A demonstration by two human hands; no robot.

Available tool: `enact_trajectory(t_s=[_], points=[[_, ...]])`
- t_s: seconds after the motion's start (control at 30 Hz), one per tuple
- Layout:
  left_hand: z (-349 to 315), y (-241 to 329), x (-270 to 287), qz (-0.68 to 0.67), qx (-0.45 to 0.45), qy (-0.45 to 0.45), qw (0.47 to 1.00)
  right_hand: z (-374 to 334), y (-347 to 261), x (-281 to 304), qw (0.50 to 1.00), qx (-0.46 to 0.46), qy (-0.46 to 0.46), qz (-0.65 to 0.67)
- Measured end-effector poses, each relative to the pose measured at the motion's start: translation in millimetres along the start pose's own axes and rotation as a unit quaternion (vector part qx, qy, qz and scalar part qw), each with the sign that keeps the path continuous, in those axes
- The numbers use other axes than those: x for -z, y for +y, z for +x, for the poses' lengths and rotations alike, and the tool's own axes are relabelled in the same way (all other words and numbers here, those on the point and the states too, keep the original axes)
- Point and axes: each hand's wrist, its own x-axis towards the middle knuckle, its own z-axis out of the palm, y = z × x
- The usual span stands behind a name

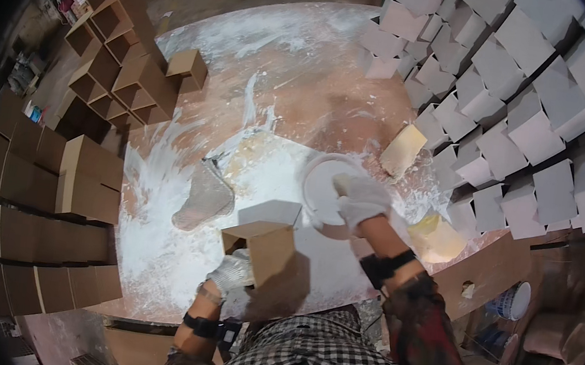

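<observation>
Brown boxes (48, 237) are standing left of the white tub (316, 198), seemingly awaiting coating; left hand (233, 269) is gripping a bare box (275, 254), front-left of the tub; right hand (364, 201) is hovering over it, grip unclear; white boxes (506, 155) are standing right, presumably done.

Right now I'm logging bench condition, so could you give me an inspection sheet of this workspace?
Surface: broad brown tabletop, smeared white.
Work items: open-sided brown cardboard box; round white tub.
Clutter: pale-yellow spongy-looking blocks at right; flat grey piece, material unclear.
Hands: white-gloved left hand holds the box; white-gloved right hand is over the tub, grip unclear.
Cables: nothing seen.
Surroundings: stacked brown cardboard boxes left, stacked whitish boxes right.
</observation>
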Motion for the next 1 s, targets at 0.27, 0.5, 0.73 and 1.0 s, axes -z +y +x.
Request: enact_trajectory(t_s=[0.27,0.5,0.73,1.0], points=[[0,-12,6,-0.022,0.109,0.068,0.991,26,-3,-11,0.993,0.031,-0.11,0.002],[0,-37,-12,-0.072,0.064,0.012,0.995,16,-4,-16,0.995,-0.034,-0.096,-0.016],[-2,-73,-50,-0.162,-0.064,0.104,0.979,-36,1,-59,0.998,0.027,0.035,-0.036],[-22,-38,-47,-0.259,-0.06,0.103,0.959,-130,-73,-13,0.908,0.292,0.19,0.232]])
